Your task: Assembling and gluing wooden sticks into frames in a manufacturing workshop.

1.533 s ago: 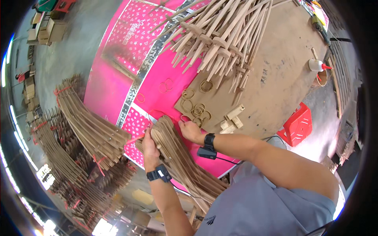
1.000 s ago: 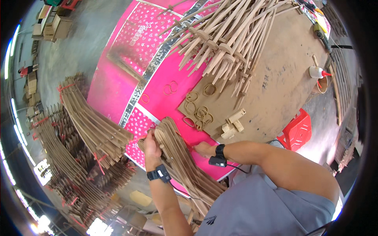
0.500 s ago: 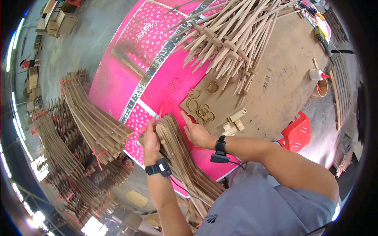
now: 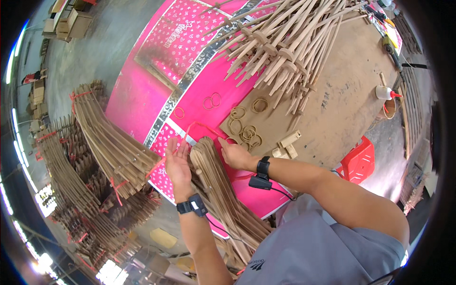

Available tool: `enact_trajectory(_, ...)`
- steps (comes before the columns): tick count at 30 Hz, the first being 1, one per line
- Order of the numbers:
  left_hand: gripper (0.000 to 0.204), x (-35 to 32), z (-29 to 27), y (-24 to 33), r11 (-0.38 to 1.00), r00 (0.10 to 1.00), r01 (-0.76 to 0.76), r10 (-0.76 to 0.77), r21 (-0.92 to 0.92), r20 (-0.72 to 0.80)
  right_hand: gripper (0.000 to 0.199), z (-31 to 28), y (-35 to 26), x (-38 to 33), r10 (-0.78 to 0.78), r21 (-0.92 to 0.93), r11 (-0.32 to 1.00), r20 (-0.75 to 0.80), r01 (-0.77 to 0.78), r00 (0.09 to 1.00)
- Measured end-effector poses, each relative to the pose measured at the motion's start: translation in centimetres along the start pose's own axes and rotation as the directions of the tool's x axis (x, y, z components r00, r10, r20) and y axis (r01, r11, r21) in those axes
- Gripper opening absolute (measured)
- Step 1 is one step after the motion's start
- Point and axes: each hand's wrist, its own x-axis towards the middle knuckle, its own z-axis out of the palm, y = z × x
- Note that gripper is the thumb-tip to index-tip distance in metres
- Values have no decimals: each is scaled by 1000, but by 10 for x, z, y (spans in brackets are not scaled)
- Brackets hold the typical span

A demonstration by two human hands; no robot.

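A bundle of long, slim wooden slats (image 4: 212,175) lies at the table's near edge, its rounded ends side by side and its other end running toward my body. Just left of these ends is my left hand (image 4: 178,167), palm turned up and fingers spread. A thin red strap (image 4: 204,125) arches over the pink surface beyond the slat ends, from near the left fingers to the right fingertips. My right hand (image 4: 237,156), right of the bundle, has its fingers drawn together on the strap. Part of the strap beside the bundle is hidden.
Tied bundles of curved slats (image 4: 111,142) stand at left. Wooden sticks with discs (image 4: 280,52) are heaped on the far table. Rubber bands (image 4: 247,134) and small wooden blocks (image 4: 287,145) lie near my right hand. A red stool (image 4: 357,160) and a glue bottle (image 4: 384,92) are at right.
My left hand has moved left off the slat ends, its fingers spreading. My right fingers have closed on the strap, and the strap has risen into a wider arch.
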Motion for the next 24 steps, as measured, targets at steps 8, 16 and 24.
enact_trajectory(8, 63, 3, -3, 3, 919, 995, -98, 89, -383, -43, 60, 10, 18, 20, -64, 202, 976, -62, 75, 996)
enact_trajectory(16, 60, 29, 0, 9, 727, 971, -239, 165, 643, 175, 65, 0, 2, 17, 34, 494, 867, 60, -59, 998)
enact_trajectory(24, 52, 41, -2, -1, 520, 956, -206, -73, 829, 283, 63, 3, 16, 24, -12, 646, 760, 121, -69, 993)
